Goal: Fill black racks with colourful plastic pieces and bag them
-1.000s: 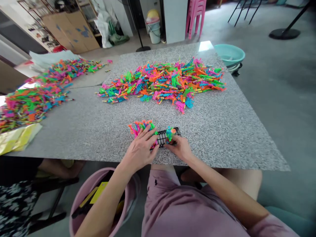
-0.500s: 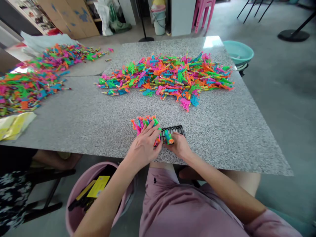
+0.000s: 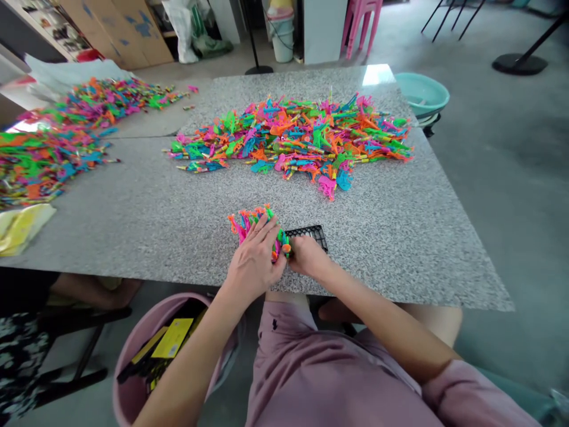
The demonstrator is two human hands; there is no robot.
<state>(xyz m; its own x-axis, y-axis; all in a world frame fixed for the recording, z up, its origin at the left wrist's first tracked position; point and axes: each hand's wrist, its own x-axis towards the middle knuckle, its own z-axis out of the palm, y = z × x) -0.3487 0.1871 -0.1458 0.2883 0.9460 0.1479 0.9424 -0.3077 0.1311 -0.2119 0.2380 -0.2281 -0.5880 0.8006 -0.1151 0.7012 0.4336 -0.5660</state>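
A small bunch of bright plastic toy pieces (image 3: 249,222) stands packed at the left end of a black grid tray (image 3: 313,235) near the granite table's front edge. My left hand (image 3: 253,264) lies flat on this bunch, fingers spread over it. My right hand (image 3: 306,259) pinches a green and orange piece (image 3: 284,244) and presses it against the bunch's right side. The tray's right part shows bare grid. A big heap of the same coloured pieces (image 3: 297,139) lies further back in the table's middle.
A second long heap of pieces (image 3: 57,139) covers the table's left side, with yellow wrapping (image 3: 20,225) near its front. A pink bucket (image 3: 133,391) stands by my left knee and a teal basin (image 3: 420,95) beyond the table's right edge. Another person's legs (image 3: 89,290) show under the table's left.
My right hand has carried the green and orange piece leftward along the tray, from its middle up against the bunch. My left hand stays on the bunch.
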